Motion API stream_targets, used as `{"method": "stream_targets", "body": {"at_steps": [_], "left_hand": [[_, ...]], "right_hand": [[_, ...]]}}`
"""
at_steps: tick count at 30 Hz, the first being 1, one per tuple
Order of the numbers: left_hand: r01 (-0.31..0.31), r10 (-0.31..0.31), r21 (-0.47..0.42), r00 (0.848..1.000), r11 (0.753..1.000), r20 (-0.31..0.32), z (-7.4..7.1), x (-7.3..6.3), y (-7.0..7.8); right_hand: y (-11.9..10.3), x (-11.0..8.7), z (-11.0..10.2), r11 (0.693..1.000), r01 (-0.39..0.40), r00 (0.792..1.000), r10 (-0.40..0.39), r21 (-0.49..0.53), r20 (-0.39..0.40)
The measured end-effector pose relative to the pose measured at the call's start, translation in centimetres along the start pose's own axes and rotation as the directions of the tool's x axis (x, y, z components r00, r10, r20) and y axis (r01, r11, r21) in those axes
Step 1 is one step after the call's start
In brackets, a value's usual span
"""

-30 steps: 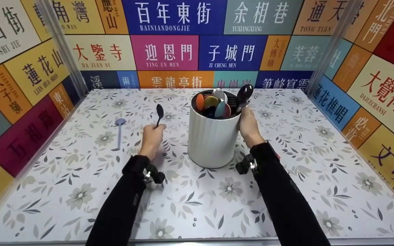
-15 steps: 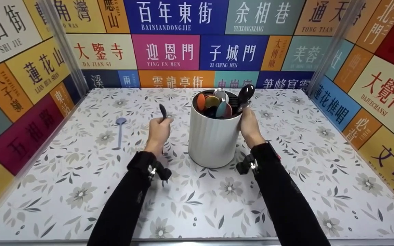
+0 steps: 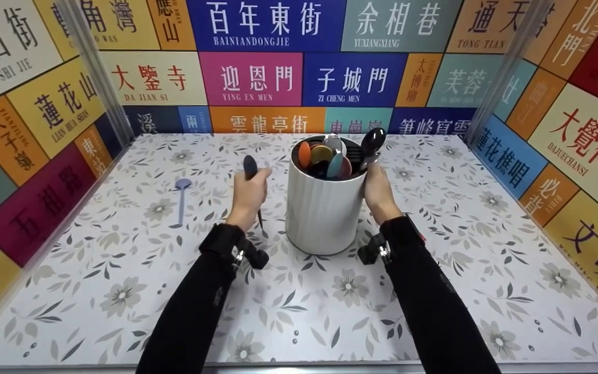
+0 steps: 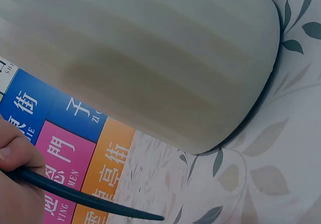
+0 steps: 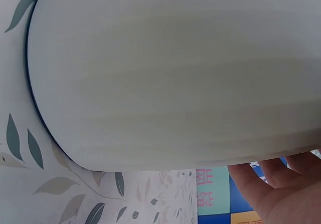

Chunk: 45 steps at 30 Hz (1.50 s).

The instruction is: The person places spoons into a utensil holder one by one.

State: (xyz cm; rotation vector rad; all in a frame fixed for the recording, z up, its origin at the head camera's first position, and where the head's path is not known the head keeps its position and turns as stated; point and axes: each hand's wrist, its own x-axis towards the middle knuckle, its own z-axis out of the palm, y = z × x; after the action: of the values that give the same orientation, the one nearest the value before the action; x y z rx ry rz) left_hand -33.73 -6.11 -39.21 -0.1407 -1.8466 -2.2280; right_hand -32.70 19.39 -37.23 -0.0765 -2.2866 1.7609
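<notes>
My left hand grips a black spoon, its bowl up above the fist and its thin handle sticking out below. In the left wrist view, the dark handle tapers to a point beside the white utensil holder. That holder, a tall ribbed cylinder, stands upright on the table, just right of the left hand. My right hand holds its right side near the rim, and in the right wrist view the fingers lie along its far side. Several spoons fill it, including an orange one and a glossy black one.
A blue-purple long-handled spoon lies on the flower-patterned table, left of my left hand. Panels with colourful street-name signs enclose the table at the back and both sides.
My left hand has moved right, closer to the utensil holder, and the black spoon has turned so its handle points down below the fist. The right hand and holder stay put.
</notes>
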Motion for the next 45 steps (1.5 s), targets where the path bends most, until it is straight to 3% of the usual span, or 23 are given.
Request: {"method": "stream_targets", "body": {"at_steps": [4,12,20,29,40,45], "left_hand": [[-0.020,0.020,0.013,1.000,1.000,0.019,0.6,-0.1,0.8],[-0.021,0.024,-0.055,0.998,0.998,0.058,1.6,-0.2,2.7],[-0.095,0.103,-0.080,0.990,0.992,0.097,2.6,-0.1,5.1],[-0.130,0.160,-0.256,0.982,0.958,0.101,3.7,0.2,9.0],[-0.195,0.235,-0.323,0.968,0.926,0.092,4.8,-0.1,12.7],[-0.222,0.276,-0.376,0.956,0.900,0.096,5.4,-0.1,13.5]], "right_hand": [[0.0,0.0,0.0,1.000,0.011,1.000,-0.011,0.012,-0.015],[0.1,0.0,0.0,1.000,0.000,1.000,0.000,0.005,-0.007],[0.2,0.0,0.0,1.000,0.007,1.000,-0.007,0.027,0.012],[0.1,-0.1,0.2,1.000,0.013,1.000,-0.013,0.019,-0.011],[0.0,-0.1,0.0,1.000,-0.008,1.000,0.008,-0.002,0.020],[0.0,-0.1,0.0,1.000,-0.022,1.000,0.022,-0.007,0.010]]}}
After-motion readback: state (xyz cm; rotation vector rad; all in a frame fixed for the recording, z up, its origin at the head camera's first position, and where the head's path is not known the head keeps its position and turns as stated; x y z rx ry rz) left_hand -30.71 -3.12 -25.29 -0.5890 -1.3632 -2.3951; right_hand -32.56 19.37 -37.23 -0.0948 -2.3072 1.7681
